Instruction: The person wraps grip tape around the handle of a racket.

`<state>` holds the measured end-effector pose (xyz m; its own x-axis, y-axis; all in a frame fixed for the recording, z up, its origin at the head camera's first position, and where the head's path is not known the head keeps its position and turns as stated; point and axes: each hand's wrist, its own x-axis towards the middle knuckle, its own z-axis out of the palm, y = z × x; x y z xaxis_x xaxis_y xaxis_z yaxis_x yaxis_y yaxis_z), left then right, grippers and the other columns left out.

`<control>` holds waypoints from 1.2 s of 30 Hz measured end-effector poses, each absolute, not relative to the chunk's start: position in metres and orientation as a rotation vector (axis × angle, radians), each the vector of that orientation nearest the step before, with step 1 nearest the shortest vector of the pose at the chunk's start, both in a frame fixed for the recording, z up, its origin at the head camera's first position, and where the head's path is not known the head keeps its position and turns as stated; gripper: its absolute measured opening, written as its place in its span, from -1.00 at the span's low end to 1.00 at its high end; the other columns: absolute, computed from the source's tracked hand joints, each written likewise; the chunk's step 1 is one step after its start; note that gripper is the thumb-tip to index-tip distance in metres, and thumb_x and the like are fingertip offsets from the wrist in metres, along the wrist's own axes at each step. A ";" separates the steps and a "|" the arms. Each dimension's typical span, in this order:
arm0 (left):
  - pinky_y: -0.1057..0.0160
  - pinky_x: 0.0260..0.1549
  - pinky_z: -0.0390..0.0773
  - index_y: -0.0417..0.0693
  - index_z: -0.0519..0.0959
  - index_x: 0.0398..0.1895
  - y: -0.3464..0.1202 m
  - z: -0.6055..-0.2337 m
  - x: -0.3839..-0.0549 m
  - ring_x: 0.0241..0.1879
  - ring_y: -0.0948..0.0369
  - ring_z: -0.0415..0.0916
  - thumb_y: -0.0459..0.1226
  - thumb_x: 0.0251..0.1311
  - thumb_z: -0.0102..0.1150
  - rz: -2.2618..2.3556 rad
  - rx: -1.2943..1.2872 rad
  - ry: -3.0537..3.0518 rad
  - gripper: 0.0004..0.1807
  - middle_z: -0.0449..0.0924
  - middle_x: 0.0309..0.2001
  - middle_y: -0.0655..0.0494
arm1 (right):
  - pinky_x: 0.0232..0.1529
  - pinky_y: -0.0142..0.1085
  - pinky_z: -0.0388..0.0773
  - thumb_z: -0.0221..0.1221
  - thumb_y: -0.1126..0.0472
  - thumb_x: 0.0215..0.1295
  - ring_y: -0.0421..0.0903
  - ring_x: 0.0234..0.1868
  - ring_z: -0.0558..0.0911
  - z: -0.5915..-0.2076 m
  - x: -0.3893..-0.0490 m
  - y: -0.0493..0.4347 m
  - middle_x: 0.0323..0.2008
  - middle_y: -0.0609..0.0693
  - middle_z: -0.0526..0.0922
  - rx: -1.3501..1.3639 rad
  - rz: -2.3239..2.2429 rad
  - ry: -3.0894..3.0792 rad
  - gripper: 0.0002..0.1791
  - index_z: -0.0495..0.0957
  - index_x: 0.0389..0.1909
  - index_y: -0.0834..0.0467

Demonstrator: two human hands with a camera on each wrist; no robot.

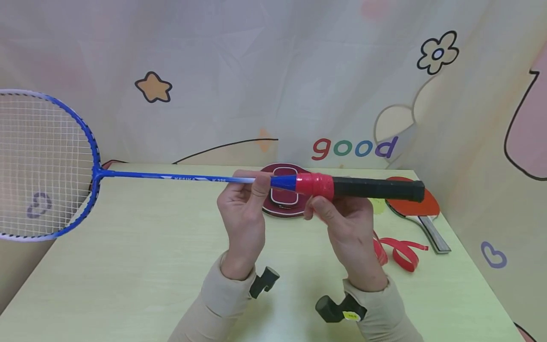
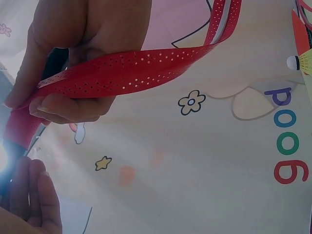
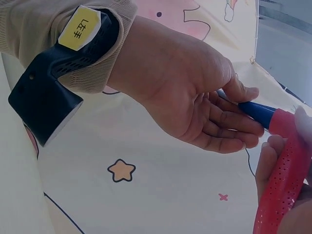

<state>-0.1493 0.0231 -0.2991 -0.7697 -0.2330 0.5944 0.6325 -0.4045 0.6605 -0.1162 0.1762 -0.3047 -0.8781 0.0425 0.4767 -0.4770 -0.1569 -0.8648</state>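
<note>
A blue and white badminton racket is held level above the table, its strung head at the left and partly out of frame. My left hand pinches the shaft just beside the blue cone. At the black handle, my right hand pinches a red perforated grip tape. Several turns of this tape cover the handle's upper end; the lower part shows bare black. The loose length runs down behind the right wrist and curls over the table.
A red table tennis bat lies at the table's right edge. Behind the hands sits a dark red rounded item, partly covered. A yellow shuttlecock appears near the bat. A printed cloth hangs along the table's back.
</note>
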 end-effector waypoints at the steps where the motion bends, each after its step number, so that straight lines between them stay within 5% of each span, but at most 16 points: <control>1: 0.38 -0.36 0.34 -0.59 0.50 -0.28 0.023 -0.299 -0.149 -0.34 0.25 0.41 -0.05 0.21 0.27 -2.189 -0.566 -1.288 -0.41 0.64 -0.41 0.21 | 0.05 0.02 0.56 0.15 0.31 0.38 0.06 -0.36 0.65 -0.304 -0.116 0.176 -0.35 0.04 0.65 0.494 2.098 -1.767 -0.75 0.44 0.03 0.16; 7: 0.37 -0.39 0.28 -0.54 0.49 -0.33 0.024 -0.299 -0.149 -0.36 0.23 0.36 -0.02 0.19 0.27 -2.196 -0.549 -1.318 -0.40 0.59 -0.46 0.21 | -0.02 -0.04 0.59 0.14 0.30 0.37 0.02 -0.37 0.63 -0.304 -0.118 0.175 -0.34 0.05 0.64 0.478 2.159 -1.707 -0.80 0.43 -0.03 0.13; 12: 0.35 -0.34 0.35 -0.21 0.57 -0.39 0.025 -0.299 -0.148 -0.34 0.22 0.47 0.01 0.19 0.27 -2.221 -0.543 -1.336 -0.59 0.60 -0.45 0.19 | -0.04 -0.06 0.61 0.13 0.30 0.36 0.00 -0.39 0.63 -0.304 -0.119 0.174 -0.34 0.04 0.64 0.439 2.201 -1.649 -0.83 0.43 -0.07 0.09; 17: 0.33 -0.30 0.38 -0.03 0.58 -0.42 0.026 -0.299 -0.148 -0.33 0.19 0.51 0.00 0.19 0.27 -2.235 -0.544 -1.327 -0.70 0.60 -0.45 0.18 | -0.08 -0.14 0.63 0.15 0.27 0.37 -0.05 -0.39 0.63 -0.305 -0.120 0.173 -0.29 0.05 0.63 0.426 2.234 -1.643 -0.66 0.44 0.14 0.13; 23: 0.30 -0.22 0.47 -0.26 0.54 -0.40 0.026 -0.301 -0.148 -0.34 0.18 0.59 -0.01 0.21 0.27 -2.246 -0.516 -1.350 -0.57 0.63 -0.44 0.15 | -0.06 -0.11 0.62 0.12 0.27 0.39 -0.02 -0.39 0.62 -0.306 -0.120 0.172 -0.33 0.06 0.62 0.416 2.229 -1.657 -0.71 0.46 0.10 0.15; 27: 0.19 -0.08 0.55 -0.42 0.50 -0.32 0.025 -0.304 -0.147 -0.32 0.15 0.66 0.00 0.22 0.24 -2.249 -0.525 -1.390 -0.46 0.64 -0.38 0.10 | -0.03 -0.09 0.61 0.14 0.25 0.39 -0.01 -0.39 0.63 -0.305 -0.118 0.171 -0.36 0.03 0.64 0.363 2.212 -1.662 -0.80 0.44 -0.02 0.14; 32: 0.07 0.07 0.54 -0.17 0.47 -0.07 0.025 -0.300 -0.147 -0.06 0.01 0.61 -0.05 0.27 0.21 -2.293 -0.736 -1.339 -0.61 0.66 -0.11 0.00 | -0.01 -0.14 0.62 0.14 0.25 0.39 -0.03 -0.31 0.63 -0.297 -0.119 0.171 -0.25 0.06 0.61 0.348 2.201 -1.659 -0.70 0.37 0.09 0.11; 36: -0.02 0.16 0.47 0.00 0.24 0.20 0.028 -0.292 -0.147 0.13 -0.12 0.49 -0.14 0.26 0.26 -2.401 -0.951 -1.202 -0.45 0.58 0.09 -0.06 | 0.00 -0.15 0.62 0.16 0.27 0.37 0.00 -0.19 0.62 -0.291 -0.119 0.170 -0.08 0.10 0.56 0.360 2.190 -1.652 -0.58 0.31 0.20 0.07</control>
